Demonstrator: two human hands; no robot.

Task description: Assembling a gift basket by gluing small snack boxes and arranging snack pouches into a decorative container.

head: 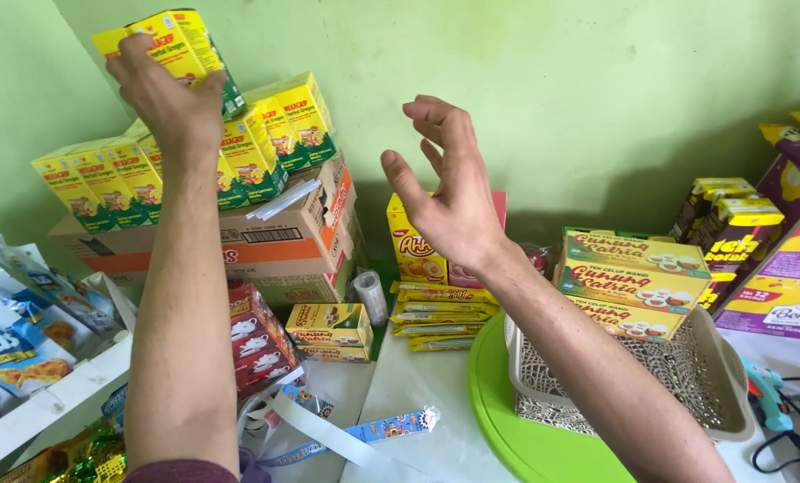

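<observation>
Above the cardboard carton (266,234) by the green wall, the left hand (169,94) is raised and closed around a yellow-and-green drink box (185,43), fingers wrapped over its front, lifting it clear of the row of matching drink boxes (194,165) standing on top of the carton. Right of the carton, the right hand (444,192) hangs in the air with fingers spread and curled, holding nothing. Below that hand, further from the carton, a perforated grey basket (704,394) sits on a round green tray (498,411), with yellow tea boxes (632,282) resting on the basket's rim.
</observation>
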